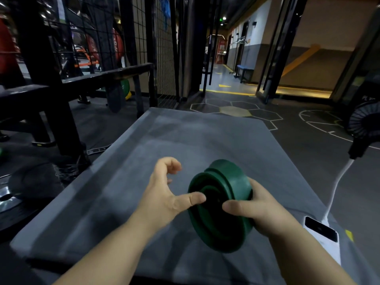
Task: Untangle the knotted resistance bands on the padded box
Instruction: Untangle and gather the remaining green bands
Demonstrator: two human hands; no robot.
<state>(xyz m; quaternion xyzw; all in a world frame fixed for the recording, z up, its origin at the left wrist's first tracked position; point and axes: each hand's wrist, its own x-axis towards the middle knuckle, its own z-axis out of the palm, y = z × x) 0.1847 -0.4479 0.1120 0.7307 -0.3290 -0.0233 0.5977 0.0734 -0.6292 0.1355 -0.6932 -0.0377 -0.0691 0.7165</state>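
As right hand point(265, 210) grips, green bands point(228, 182) coiled

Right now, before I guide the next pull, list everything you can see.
padded box: one, grey, centre foreground
resistance bands: one coiled bundle, green, above the box
phone: one, white, box's right edge
cable: one, white, beside the phone
fan: one, black, floor at right
rack: one, black, left
bench: one, blue, far corridor
left hand: one, thumb touching the bands
right hand: one, gripping the bands
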